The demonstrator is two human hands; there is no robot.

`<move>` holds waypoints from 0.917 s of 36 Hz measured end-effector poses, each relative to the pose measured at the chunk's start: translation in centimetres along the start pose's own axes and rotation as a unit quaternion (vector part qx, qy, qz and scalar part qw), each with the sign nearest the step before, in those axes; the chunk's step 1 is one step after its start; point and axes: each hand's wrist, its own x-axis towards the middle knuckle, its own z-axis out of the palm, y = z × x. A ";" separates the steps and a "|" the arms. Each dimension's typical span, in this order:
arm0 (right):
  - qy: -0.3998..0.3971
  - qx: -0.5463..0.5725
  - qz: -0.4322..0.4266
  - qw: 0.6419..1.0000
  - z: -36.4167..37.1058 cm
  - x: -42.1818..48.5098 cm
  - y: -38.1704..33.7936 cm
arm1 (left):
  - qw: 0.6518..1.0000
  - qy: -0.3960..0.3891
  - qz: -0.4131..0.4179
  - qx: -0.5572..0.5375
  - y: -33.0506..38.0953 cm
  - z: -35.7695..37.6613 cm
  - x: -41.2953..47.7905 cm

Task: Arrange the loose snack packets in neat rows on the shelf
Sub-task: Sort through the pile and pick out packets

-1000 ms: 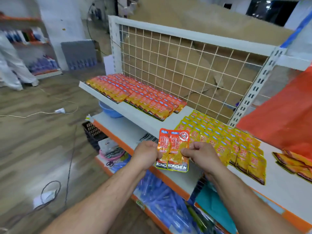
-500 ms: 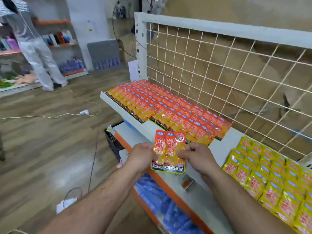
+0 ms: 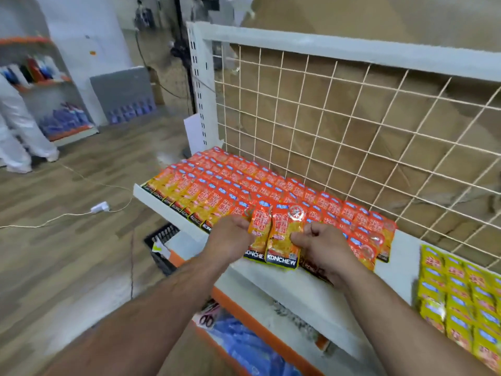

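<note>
Up front, fingers of your left hand (image 3: 230,240) and right hand (image 3: 322,245) pinch two overlapped orange packets (image 3: 282,234), one side each. Held just above the orange rows (image 3: 244,183) on the shelf (image 3: 271,278). Yellow rows (image 3: 461,294) lie rightward.

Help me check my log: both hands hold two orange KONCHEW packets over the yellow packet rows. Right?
Not quite. The head view shows the left hand and right hand holding the two orange KONCHEW packets over the front edge of the orange packet rows; the yellow packet rows lie apart, further right on the shelf.
</note>
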 end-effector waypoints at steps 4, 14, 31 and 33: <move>0.057 0.041 0.019 0.997 0.6 0.4 -0.1 | 0.993 -0.044 0.051 0.099 -0.1 -0.7 3.5; 0.179 0.028 0.024 0.983 3.3 -1.0 0.1 | 0.932 -0.064 0.205 0.292 -2.3 -2.7 7.3; 0.231 0.059 0.084 0.967 7.3 -1.8 0.0 | 0.882 -0.112 0.323 0.323 -3.6 -5.0 8.3; 0.224 0.048 0.101 0.968 7.4 -1.6 0.0 | 0.886 -0.106 0.325 0.314 -3.5 -5.3 8.1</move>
